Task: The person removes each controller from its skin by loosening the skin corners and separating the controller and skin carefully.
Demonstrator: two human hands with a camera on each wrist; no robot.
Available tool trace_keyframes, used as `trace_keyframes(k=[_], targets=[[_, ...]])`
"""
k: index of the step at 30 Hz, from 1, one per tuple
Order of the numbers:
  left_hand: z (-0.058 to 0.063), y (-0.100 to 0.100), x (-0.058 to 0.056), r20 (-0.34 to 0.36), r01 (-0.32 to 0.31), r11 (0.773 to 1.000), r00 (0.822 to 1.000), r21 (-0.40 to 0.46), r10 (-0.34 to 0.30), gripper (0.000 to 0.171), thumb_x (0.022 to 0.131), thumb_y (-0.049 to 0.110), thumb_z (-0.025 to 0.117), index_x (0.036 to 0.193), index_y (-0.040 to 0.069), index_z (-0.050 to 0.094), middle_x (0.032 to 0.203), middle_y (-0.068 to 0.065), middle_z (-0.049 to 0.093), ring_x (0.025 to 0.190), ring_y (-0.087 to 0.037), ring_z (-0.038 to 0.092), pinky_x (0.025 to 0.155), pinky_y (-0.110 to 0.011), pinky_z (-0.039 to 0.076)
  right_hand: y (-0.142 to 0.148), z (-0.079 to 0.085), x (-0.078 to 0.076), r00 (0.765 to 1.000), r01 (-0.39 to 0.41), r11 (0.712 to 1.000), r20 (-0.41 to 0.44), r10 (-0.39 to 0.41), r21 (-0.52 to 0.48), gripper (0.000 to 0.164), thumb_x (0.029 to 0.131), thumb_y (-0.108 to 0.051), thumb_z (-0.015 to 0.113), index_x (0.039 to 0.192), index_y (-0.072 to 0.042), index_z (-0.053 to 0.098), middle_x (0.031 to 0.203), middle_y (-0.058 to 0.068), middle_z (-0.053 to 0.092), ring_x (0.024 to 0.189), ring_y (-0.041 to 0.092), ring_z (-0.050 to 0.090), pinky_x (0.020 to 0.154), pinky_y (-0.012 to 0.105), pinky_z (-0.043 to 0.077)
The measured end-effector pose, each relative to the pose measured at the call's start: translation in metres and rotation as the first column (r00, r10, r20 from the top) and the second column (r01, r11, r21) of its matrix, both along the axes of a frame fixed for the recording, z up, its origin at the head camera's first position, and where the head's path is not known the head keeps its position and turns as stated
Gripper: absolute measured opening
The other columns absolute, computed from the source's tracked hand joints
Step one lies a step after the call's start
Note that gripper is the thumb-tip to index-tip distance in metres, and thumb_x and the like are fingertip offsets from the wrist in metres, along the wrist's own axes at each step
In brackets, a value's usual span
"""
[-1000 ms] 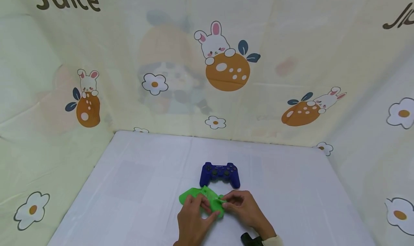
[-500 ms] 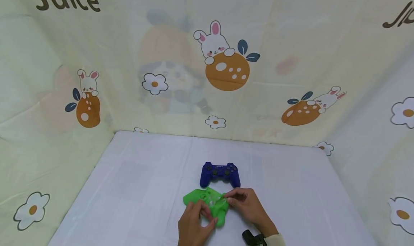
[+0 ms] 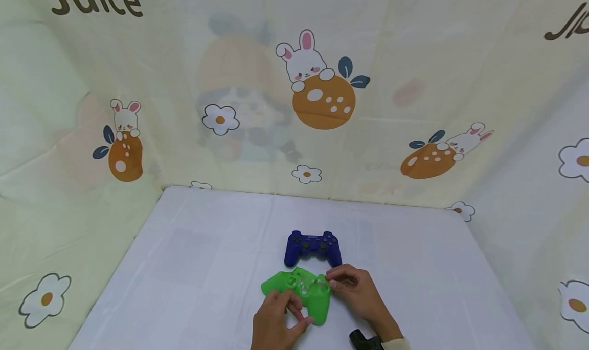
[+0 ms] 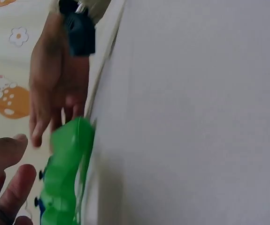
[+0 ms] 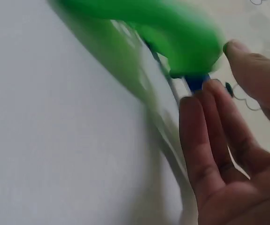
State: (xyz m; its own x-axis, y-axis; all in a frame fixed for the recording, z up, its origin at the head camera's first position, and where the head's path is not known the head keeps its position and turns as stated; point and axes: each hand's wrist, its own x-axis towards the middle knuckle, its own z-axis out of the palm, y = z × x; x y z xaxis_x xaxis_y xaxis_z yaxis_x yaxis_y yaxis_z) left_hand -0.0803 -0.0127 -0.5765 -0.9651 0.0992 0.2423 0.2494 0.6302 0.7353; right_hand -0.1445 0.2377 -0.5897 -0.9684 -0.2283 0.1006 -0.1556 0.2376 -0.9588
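Observation:
A green silicone game-controller cover lies face up on the white table, its button holes and two grips showing. Just beyond it sits a blue game controller. My left hand is at the cover's near left side, partly hiding it; in the left wrist view its thumb and finger stand apart, with nothing between them. At the upper right edge of the cover is my right hand. In the right wrist view its thumb tip is at the green edge, touching or nearly so, and the other fingers extend below, not closed on it.
The white tabletop spreads around both hands. A pale curtain printed with rabbits, oranges and flowers encloses the table at the back and sides. A dark wrist device is by the right sleeve.
The crumpled cover has spread out flatter, its right grip moving right and nearer. My right hand has shifted right and slightly away from me; my left hand has barely moved. The blue controller stays put.

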Motion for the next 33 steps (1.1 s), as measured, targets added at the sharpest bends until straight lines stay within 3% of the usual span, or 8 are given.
trace_keyframes(k=[3,6,10,13,18,22,28,33], targets=[[0.003,-0.01,-0.006,-0.018,-0.054,0.998,0.998,0.014,0.054,0.036,0.078,0.036,0.096,0.092,0.032,0.063,0.078,0.026,0.06,0.08,-0.004,0.052,0.066,-0.018,0.045,0.004,0.008,0.007,0.989,0.099,0.994,0.104,-0.103,0.041,0.016,0.095,-0.014,0.079,0.11,-0.01,0.078,0.123,0.014,0.074,0.11,0.008,0.07,0.096,0.021,0.057],[0.009,-0.023,-0.015,-0.055,-0.109,0.993,0.992,0.041,0.111,0.039,0.076,0.031,0.097,0.093,0.033,0.062,0.083,0.025,0.061,0.085,-0.008,0.055,0.072,-0.02,0.048,0.004,0.017,0.014,0.961,0.15,0.986,0.222,-0.162,0.068,0.023,0.096,-0.018,0.079,0.116,-0.007,0.076,0.123,0.013,0.074,0.1,0.013,0.071,0.085,0.026,0.06],[0.015,-0.042,-0.03,-0.107,-0.134,0.99,0.985,0.036,0.137,0.041,0.078,0.026,0.097,0.102,0.027,0.063,0.092,0.019,0.065,0.092,-0.012,0.058,0.079,-0.027,0.051,0.001,0.025,0.022,0.931,0.132,0.985,0.328,-0.162,0.112,0.031,0.096,-0.022,0.079,0.12,-0.005,0.068,0.118,0.013,0.071,0.084,0.019,0.068,0.068,0.033,0.061],[0.015,-0.054,-0.042,-0.107,-0.114,0.993,0.988,-0.019,0.112,0.041,0.085,0.027,0.091,0.112,0.022,0.062,0.104,0.012,0.065,0.099,-0.014,0.057,0.082,-0.031,0.052,-0.005,0.03,0.028,0.93,0.068,0.986,0.347,-0.119,0.155,0.035,0.096,-0.024,0.08,0.121,-0.006,0.062,0.114,0.013,0.07,0.079,0.021,0.066,0.063,0.036,0.06],[0.009,-0.065,-0.055,0.002,-0.001,0.995,1.0,-0.098,0.001,0.04,0.094,0.03,0.083,0.122,0.017,0.058,0.113,0.002,0.066,0.104,-0.016,0.057,0.083,-0.032,0.05,-0.014,0.036,0.035,0.931,-0.025,0.984,0.364,-0.04,0.174,0.038,0.097,-0.026,0.079,0.122,-0.008,0.056,0.111,0.011,0.07,0.079,0.022,0.064,0.06,0.037,0.058],[0.006,-0.068,-0.063,0.093,0.104,0.99,0.991,-0.096,-0.095,0.039,0.097,0.031,0.079,0.126,0.019,0.055,0.111,0.0,0.07,0.1,-0.016,0.057,0.078,-0.03,0.047,-0.016,0.035,0.035,0.932,-0.053,0.987,0.364,-0.005,0.149,0.037,0.098,-0.024,0.077,0.123,-0.007,0.055,0.113,0.012,0.069,0.084,0.022,0.065,0.059,0.038,0.058],[0.009,-0.072,-0.07,0.125,0.259,0.96,0.961,-0.11,-0.245,0.036,0.102,0.03,0.073,0.128,0.017,0.051,0.102,0.001,0.07,0.095,-0.015,0.059,0.078,-0.033,0.049,-0.018,0.031,0.033,0.947,-0.041,0.991,0.32,-0.003,0.13,0.033,0.097,-0.017,0.077,0.122,-0.007,0.058,0.108,0.012,0.067,0.083,0.018,0.066,0.066,0.031,0.056],[0.012,-0.073,-0.075,0.176,0.386,0.916,0.915,-0.11,-0.364,0.03,0.104,0.026,0.07,0.124,0.014,0.051,0.094,0.003,0.066,0.09,-0.011,0.059,0.079,-0.034,0.049,-0.022,0.027,0.032,0.954,-0.049,0.998,0.299,0.036,0.034,0.032,0.097,-0.009,0.073,0.124,-0.006,0.056,0.103,0.01,0.059,0.075,0.013,0.064,0.075,0.023,0.053]])
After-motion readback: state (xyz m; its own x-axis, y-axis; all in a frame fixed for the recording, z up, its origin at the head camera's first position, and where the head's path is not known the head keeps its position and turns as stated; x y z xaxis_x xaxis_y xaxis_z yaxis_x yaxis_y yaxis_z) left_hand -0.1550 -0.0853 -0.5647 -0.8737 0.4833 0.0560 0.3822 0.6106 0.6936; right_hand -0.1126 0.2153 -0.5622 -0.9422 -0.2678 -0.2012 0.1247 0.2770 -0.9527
